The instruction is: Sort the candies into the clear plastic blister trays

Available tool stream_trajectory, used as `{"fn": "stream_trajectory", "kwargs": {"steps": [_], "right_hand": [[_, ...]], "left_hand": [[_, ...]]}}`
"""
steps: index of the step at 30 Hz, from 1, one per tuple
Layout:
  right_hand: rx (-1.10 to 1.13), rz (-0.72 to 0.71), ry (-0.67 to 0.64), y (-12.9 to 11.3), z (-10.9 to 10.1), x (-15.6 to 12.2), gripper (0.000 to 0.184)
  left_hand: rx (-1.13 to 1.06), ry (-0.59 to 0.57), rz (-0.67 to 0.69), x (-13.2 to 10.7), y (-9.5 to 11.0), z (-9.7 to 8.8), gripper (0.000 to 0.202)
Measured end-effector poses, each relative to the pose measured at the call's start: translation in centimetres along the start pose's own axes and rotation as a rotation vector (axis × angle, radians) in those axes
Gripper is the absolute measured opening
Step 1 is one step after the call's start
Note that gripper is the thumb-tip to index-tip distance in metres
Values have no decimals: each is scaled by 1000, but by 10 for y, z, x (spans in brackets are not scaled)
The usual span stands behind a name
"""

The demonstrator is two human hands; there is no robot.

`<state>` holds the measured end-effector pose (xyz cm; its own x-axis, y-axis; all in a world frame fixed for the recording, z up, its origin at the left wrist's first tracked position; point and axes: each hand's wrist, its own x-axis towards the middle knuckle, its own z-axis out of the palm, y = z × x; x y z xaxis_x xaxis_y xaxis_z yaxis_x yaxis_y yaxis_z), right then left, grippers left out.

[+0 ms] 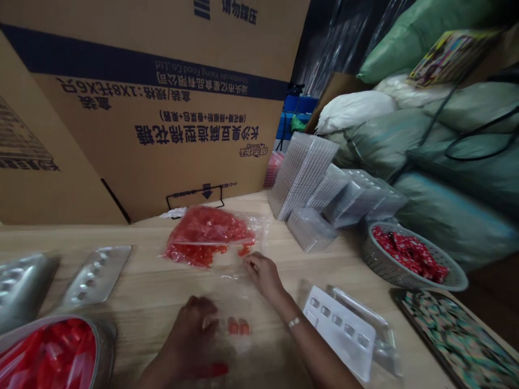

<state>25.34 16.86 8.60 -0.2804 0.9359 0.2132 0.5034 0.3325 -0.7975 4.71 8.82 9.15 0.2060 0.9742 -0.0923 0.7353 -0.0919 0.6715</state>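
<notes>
Over bench [141, 286], right hand [261, 274] curls at edge of red-filled clear bag [206, 227]; blurred left hand [192, 324] bends near two red pieces [233, 326], both grips unclear.

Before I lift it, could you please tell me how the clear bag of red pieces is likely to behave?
The bag will probably sag, as it looks thin and creased. The loose red pieces inside would likely shift, being heaped toward one side.
</notes>
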Motion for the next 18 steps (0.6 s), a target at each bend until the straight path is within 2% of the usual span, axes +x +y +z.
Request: {"fn": "stream_trajectory", "kwargs": {"steps": [3,5,8,11,14,18], "right_hand": [[11,-4,22,10,4,38,19],[53,-3,15,13,10,45,17],[172,44,34,18,18,29,17],[353,137,46,22,19,5,18],[530,217,58,19,17,-13,26],[702,268,74,3,19,-27,34]], "left_hand": [[91,80,-44,40,12,-16,23],[112,98,-59,70,19,-24,23],[71,93,-42,109,22,-24,13],[-46,85,-27,131,20,-17,7],[-223,104,-33,123,22,-10,5],[-560,31,-68,75,29,-6,21]]}}
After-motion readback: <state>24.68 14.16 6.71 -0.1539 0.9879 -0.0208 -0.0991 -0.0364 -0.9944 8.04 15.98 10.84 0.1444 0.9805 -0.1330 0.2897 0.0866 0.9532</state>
